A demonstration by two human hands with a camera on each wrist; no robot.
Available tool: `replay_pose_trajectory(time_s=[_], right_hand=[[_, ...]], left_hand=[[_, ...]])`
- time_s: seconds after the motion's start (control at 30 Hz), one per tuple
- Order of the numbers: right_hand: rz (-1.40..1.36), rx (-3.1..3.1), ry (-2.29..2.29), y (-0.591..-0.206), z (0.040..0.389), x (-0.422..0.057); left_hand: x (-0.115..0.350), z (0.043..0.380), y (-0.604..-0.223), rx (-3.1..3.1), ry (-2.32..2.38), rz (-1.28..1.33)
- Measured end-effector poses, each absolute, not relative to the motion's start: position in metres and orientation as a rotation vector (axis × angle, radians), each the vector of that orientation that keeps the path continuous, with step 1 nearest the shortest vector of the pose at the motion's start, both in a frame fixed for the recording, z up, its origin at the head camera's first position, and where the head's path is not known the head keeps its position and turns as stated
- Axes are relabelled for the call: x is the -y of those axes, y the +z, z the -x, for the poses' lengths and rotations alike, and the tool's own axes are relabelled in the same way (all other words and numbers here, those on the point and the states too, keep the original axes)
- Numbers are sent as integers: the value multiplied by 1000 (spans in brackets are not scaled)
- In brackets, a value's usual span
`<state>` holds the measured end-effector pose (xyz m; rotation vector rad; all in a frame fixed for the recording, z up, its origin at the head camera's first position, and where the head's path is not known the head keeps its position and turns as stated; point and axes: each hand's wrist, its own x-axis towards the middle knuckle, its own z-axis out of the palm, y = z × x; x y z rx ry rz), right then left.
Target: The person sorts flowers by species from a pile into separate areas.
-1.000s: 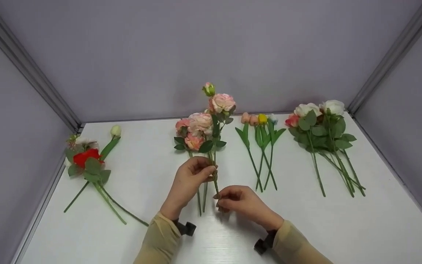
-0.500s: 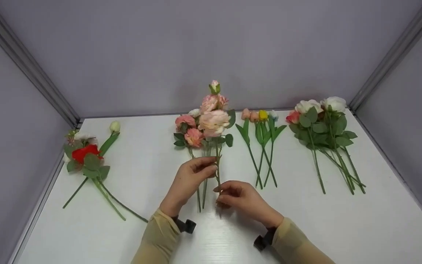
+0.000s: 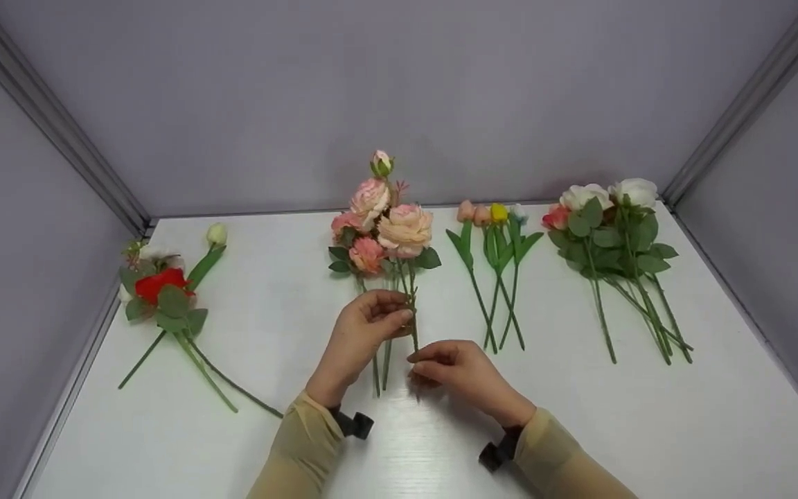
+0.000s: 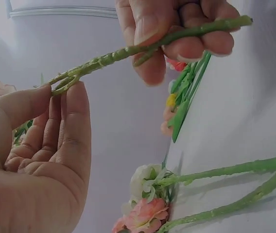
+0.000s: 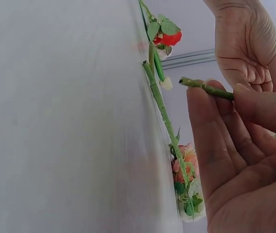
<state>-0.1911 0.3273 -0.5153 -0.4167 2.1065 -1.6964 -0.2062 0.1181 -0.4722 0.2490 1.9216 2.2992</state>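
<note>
An artificial pink rose spray (image 3: 406, 232), with open blossoms and a bud (image 3: 382, 163) at the top, stands raised at the middle of the table. My left hand (image 3: 361, 336) pinches its stem below the leaves, between thumb and fingertips. Lower down, my right hand (image 3: 465, 378) pinches the same stem (image 4: 113, 57) close to its cut end, which pokes past the fingers in the right wrist view. Behind the raised spray lie coral-pink flowers (image 3: 366, 255), partly hidden by it, their two green stems (image 4: 225, 170) pointing toward me.
On the white table (image 3: 288, 270), a red rose (image 3: 163, 284) and a pale tulip (image 3: 217, 234) lie with other stems at left. Several tulips, one a yellow tulip (image 3: 499, 212), lie right of center. Farther right are white roses (image 3: 634, 193). Grey panels (image 3: 399, 90) enclose the table.
The rose spray has turned about its stem between my hands; its bud swung right, then back left, and the large blossoms changed places. Both hands stay nearly where they were, still holding the stem.
</note>
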Motion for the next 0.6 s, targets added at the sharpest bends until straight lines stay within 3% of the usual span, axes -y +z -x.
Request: replay_pose_trajectory(time_s=[0.37,0.6], right_hand=[[461,-2089,-1775,-508,184,-322],[451,-2093,-1803,-506,186,-325]], left_hand=[[-125,191,-473,-2211,2073,-213],[-106,199,-460,-2254,2003,-155]])
